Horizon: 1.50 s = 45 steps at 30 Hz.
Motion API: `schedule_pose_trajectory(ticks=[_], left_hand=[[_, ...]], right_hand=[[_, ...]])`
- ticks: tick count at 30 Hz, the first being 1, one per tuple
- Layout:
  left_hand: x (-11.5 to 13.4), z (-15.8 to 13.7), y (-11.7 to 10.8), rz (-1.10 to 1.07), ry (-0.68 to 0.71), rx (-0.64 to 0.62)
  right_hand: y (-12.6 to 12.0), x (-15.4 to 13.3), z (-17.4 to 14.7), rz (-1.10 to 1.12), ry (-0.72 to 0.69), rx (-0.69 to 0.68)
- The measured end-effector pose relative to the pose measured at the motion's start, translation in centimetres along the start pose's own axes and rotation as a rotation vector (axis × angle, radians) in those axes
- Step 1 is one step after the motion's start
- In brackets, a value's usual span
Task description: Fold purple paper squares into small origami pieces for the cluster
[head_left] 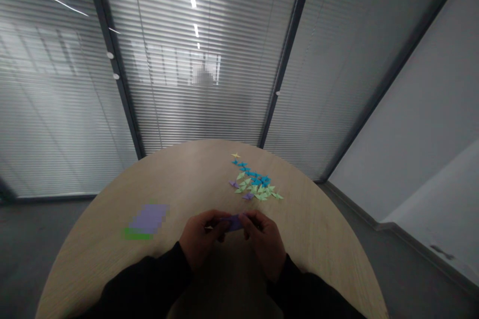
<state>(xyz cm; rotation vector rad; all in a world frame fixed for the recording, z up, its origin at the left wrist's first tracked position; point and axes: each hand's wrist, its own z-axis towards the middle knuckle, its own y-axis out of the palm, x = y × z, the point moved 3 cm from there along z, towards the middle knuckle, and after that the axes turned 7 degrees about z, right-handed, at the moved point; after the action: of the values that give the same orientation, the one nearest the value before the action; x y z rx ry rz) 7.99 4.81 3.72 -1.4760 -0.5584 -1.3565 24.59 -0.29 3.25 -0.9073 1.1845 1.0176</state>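
Between my two hands is a small folded piece of purple paper (234, 222), held just above the near part of the table. My left hand (204, 234) pinches its left end between thumb and fingers. On the other end, the thumb and fingertips of my right hand (263, 239) are closed. The fingers cover both ends of the paper, so its full shape is hidden. Just beyond my hands lie several small folded paper stars: green ones (261, 189), blue ones (258, 179), purple ones (248, 196) and a yellow one (235, 155).
A stack of purple paper (147, 218) with a green edge (136, 234), blurred by pixelation, lies left of my hands. The round wooden table (194, 174) curves away at the back. Behind it stand glass panels with blinds (209, 114); a white wall (419, 149) is on the right.
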Motion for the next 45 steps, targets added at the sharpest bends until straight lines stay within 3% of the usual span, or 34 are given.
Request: schedule_pose_trajectory(ticks=[6,11,15,20,24,32,38,41,45], left_hand=[[-0.1,0.0,0.1,0.077,0.032,-0.006],[-0.1,-0.1,0.6,0.156,0.073,-0.143],[-0.2,-0.2,0.8,0.214,0.019,-0.235],[0.1,-0.2,0.8,0.298,0.056,-0.277],[0.2,-0.2,0.8,0.369,0.110,-0.274],[-0.2,-0.2,0.9,0.383,0.051,-0.254],[-0.1,-0.2,0.7,0.368,0.029,-0.250],[0.0,-0.2,0.6,0.278,0.026,-0.221],[-0.1,-0.2,0.8,0.249,0.022,-0.233]], right_hand=[[-0.2,0.0,0.0,-0.033,-0.026,-0.031],[0.0,-0.5,-0.4,-0.214,-0.173,-0.140],[0.2,-1.2,-0.8,-0.294,-0.311,-0.193],[0.4,-1.6,-0.9,-0.327,-0.360,-0.222],[0.4,-1.5,-0.8,-0.317,-0.340,-0.212],[0.2,-0.7,-0.3,-0.283,-0.223,-0.208],[-0.4,0.0,0.0,-0.200,-0.144,-0.104],[0.1,0.3,-0.1,-0.126,-0.045,-0.135],[0.8,0.1,-0.3,-0.049,-0.052,-0.222]])
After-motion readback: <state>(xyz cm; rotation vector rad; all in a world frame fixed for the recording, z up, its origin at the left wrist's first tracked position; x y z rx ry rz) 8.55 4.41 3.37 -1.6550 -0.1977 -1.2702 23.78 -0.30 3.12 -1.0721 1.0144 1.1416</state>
